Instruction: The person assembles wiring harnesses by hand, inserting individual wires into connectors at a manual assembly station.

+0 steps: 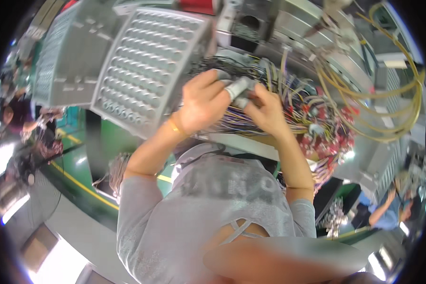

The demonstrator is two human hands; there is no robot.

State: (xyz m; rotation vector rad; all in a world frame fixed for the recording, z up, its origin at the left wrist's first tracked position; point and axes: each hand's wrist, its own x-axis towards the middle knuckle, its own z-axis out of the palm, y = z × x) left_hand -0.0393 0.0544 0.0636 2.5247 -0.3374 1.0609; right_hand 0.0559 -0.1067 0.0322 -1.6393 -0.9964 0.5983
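Left hand (204, 102) raised at the dense bundle of thin multicoloured wires (270, 111), fingers curled, taped fingertips (236, 88) pinched on strands; right hand (266, 111) close beside, nearly touching the left, fingers bent into the same wires; exact strands gripped too small to tell; bundle spread ahead at chest height, beside the grey perforated metal panel (149, 57); looped yellow cables (388, 109) farther right.

2 hands (232, 102), 2 perforated panels (146, 66), 1 wire bundle (312, 118).
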